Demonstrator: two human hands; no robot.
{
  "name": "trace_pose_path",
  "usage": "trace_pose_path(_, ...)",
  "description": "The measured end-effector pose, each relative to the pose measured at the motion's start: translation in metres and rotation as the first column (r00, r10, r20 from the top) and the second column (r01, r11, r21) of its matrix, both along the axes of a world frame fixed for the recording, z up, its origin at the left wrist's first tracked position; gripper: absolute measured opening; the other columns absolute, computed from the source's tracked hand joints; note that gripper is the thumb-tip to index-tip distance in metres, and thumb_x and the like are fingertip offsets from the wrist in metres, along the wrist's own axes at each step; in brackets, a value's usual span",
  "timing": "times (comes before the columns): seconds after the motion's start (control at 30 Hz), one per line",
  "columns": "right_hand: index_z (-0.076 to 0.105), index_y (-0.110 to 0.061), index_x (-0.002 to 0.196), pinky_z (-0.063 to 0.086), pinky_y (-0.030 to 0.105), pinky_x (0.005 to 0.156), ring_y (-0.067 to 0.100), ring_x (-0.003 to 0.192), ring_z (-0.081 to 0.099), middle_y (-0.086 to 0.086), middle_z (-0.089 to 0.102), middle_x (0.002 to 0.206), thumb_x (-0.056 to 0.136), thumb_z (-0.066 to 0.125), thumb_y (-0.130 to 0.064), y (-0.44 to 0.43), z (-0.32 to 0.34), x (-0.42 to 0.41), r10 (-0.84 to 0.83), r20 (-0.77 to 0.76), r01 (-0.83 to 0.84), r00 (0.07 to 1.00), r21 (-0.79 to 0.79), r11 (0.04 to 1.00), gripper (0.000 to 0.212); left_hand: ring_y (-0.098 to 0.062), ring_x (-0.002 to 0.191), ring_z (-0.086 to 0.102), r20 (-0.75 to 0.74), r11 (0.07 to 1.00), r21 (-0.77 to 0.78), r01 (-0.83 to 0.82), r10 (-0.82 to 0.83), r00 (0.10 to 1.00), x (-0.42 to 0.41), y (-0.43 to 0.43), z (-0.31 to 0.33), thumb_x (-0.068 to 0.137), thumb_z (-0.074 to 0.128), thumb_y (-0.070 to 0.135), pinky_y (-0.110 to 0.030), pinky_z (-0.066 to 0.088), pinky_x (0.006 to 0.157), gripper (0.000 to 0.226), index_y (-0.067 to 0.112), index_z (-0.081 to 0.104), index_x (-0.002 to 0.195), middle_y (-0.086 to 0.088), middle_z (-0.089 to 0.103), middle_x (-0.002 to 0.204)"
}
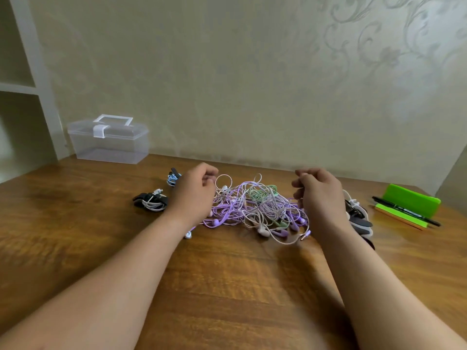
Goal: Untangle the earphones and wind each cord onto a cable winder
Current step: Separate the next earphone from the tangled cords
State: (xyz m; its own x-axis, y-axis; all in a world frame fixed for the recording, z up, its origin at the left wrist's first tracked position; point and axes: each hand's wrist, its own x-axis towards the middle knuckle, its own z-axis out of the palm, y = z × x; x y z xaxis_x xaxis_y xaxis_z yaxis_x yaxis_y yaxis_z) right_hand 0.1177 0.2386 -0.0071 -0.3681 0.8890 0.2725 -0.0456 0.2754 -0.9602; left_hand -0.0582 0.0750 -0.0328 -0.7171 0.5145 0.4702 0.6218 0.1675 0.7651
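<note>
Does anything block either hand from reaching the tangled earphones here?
Nothing visible does. The left hand and right hand are at either side of the earphone tangle, right at its edges. The loose winders lie just right of the right hand.

Winders (360, 216) partly behind right hand (321, 195)

We're sat at a brown wooden table (227, 286) with a bold grain, pushed right up against a wall (227, 72) in beige wallpaper, faint swirly flower pattern towards the right, and a white shelf unit (32, 59) standing at our left
</note>
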Motion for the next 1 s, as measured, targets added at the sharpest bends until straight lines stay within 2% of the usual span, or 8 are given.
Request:
trace_pose_path(0.1, 0.072, -0.017, 0.101, 0.044, 0.027, 0.052, 0.013, 0.058, 0.057, 0.001, 0.072, 0.082, 0.099, 0.053, -0.009, -0.005, -0.006, 0.000, 0.012, 0.079, -0.023, 0.997, 0.139, 0.990, 0.020, 0.000, 0.072, 0.061, -0.005, 0.992, -0.050, 0.113, -0.113, 0.994, -0.008, -0.007, 0.003, 0.103, 0.044, 0.008, -0.018, 0.045, 0.066, 0.037, 0.024, 0.065, 0.130, 0.011, 0.068, 0.121)
trace_pose_path(0.17, 0.073, -0.021, 0.098, 0.046, 0.030, 0.054, 0.015, 0.060, 0.059, -0.001, 0.073, 0.082, 0.099, 0.055, -0.011, -0.010, -0.008, -0.002, 0.020, 0.119, -0.045, 0.993, 0.216, 0.975, 0.021, -0.010, 0.086, 0.066, -0.034, 0.976, -0.135, 0.169, -0.175, 0.984, 0.001, -0.001, 0.005, 0.105, 0.047, 0.023, -0.026, 0.050, 0.072, 0.028, 0.027, 0.066, 0.125, 0.014, 0.067, 0.119)
trace_pose_path(0.23, 0.072, -0.024, 0.096, 0.047, 0.033, 0.056, 0.016, 0.061, 0.060, -0.003, 0.072, 0.081, 0.099, 0.056, -0.012, -0.017, -0.011, -0.005, 0.035, 0.158, -0.076, 0.987, 0.259, 0.963, 0.021, -0.017, 0.102, 0.057, -0.188, 0.961, -0.270, 0.059, -0.113, 0.976, 0.011, 0.006, 0.004, 0.100, 0.053, 0.053, -0.038, 0.048, 0.087, 0.027, 0.029, 0.064, 0.105, 0.014, 0.062, 0.107)
trace_pose_path(0.3, 0.072, -0.025, 0.097, 0.048, 0.035, 0.057, 0.020, 0.062, 0.062, -0.003, 0.072, 0.079, 0.100, 0.056, -0.013, -0.025, -0.014, -0.006, 0.049, 0.184, -0.102, 0.982, 0.289, 0.952, 0.020, -0.018, 0.098, 0.051, -0.294, 0.899, -0.426, -0.096, -0.038, 0.955, 0.017, 0.007, 0.005, 0.088, 0.054, 0.076, -0.042, 0.046, 0.088, 0.046, 0.029, 0.053, 0.092, 0.012, 0.054, 0.098)
trace_pose_path(0.43, 0.072, -0.025, 0.097, 0.047, 0.027, 0.055, 0.016, 0.061, 0.062, -0.002, 0.072, 0.079, 0.101, 0.055, -0.014, -0.035, -0.014, -0.009, 0.064, 0.230, -0.145, 0.971, 0.358, 0.922, 0.021, -0.021, 0.089, 0.057, -0.302, 0.804, -0.585, -0.105, -0.096, 0.948, 0.019, 0.006, -0.001, 0.088, 0.060, 0.072, -0.038, 0.047, 0.078, 0.046, 0.027, 0.054, 0.083, 0.008, 0.057, 0.088)
trace_pose_path(0.63, 0.073, -0.025, 0.097, 0.036, 0.013, 0.051, 0.002, 0.059, 0.056, -0.006, 0.072, 0.080, 0.100, 0.055, -0.015, -0.036, -0.019, -0.013, 0.062, 0.278, -0.169, 0.959, 0.379, 0.910, 0.021, -0.020, 0.080, 0.059, -0.268, 0.902, -0.400, 0.164, -0.286, 0.920, 0.027, 0.011, -0.013, 0.098, 0.064, 0.040, -0.038, 0.048, 0.069, 0.019, 0.030, 0.059, 0.083, 0.009, 0.062, 0.081)
trace_pose_path(0.8, 0.074, -0.025, 0.096, 0.047, 0.033, 0.057, 0.019, 0.064, 0.063, -0.004, 0.072, 0.078, 0.099, 0.056, -0.013, -0.033, -0.018, -0.010, 0.060, 0.245, -0.149, 0.968, 0.360, 0.921, 0.022, -0.013, 0.076, 0.067, -0.111, 0.891, -0.327, 0.316, -0.368, 0.923, 0.021, 0.002, 0.000, 0.099, 0.067, 0.031, -0.038, 0.055, 0.074, 0.011, 0.025, 0.074, 0.094, 0.005, 0.073, 0.082)
trace_pose_path(1.0, 0.073, -0.026, 0.096, 0.049, 0.035, 0.060, 0.019, 0.065, 0.063, -0.004, 0.072, 0.078, 0.100, 0.057, -0.017, -0.029, -0.014, -0.007, 0.051, 0.184, -0.106, 0.982, 0.307, 0.946, 0.019, -0.019, 0.053, 0.056, -0.035, 0.965, -0.018, 0.261, -0.261, 0.965, 0.006, -0.013, 0.020, 0.104, 0.061, 0.031, -0.023, 0.045, 0.045, 0.025, 0.024, 0.067, 0.080, -0.016, 0.065, 0.074)
